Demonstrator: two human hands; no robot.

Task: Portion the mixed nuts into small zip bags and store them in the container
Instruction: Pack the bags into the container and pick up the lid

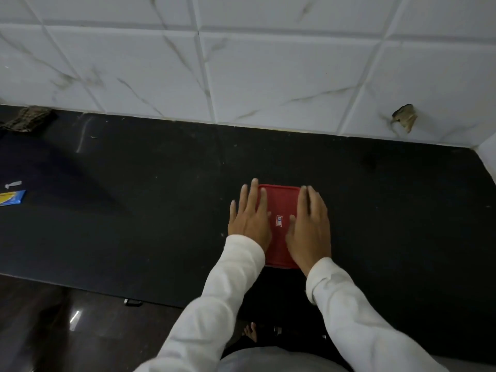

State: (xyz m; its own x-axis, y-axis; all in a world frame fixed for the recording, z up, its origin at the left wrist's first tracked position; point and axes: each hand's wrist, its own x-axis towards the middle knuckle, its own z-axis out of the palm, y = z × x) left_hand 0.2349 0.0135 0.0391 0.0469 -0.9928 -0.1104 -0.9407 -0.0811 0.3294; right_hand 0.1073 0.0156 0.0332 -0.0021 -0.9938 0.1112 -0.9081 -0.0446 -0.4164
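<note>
A black stone counter [134, 210], dusted with pale specks, runs across the view and meets a wall [268, 63] of white tiles with grey marble veining. At the far right the wall turns a corner. One tile low on the right has a broken hole [405, 118]. Below the counter's front edge lies a dark glossy floor [53, 331], and a small metal handle [132, 302] shows just under that edge. The red container [280, 205] sits on the counter right of centre, closed, near the front edge and well apart from everything else. The left hand [249, 218] lies flat along its left side and the right hand [308, 226] along its right side, fingers straight and pressed on the red top, gripping nothing. They cover both side edges. White sleeves [214, 304] reach to the wrists. Far left, a blue and yellow packet [12, 197] is cut by the frame, with a white scrap [13, 184] just behind it and a dark cloth [26, 119] against the wall. A bare foot [251, 332] shows below. A small white sticker [279, 220] with a red border sits between the hands. Its print is too small to read.
</note>
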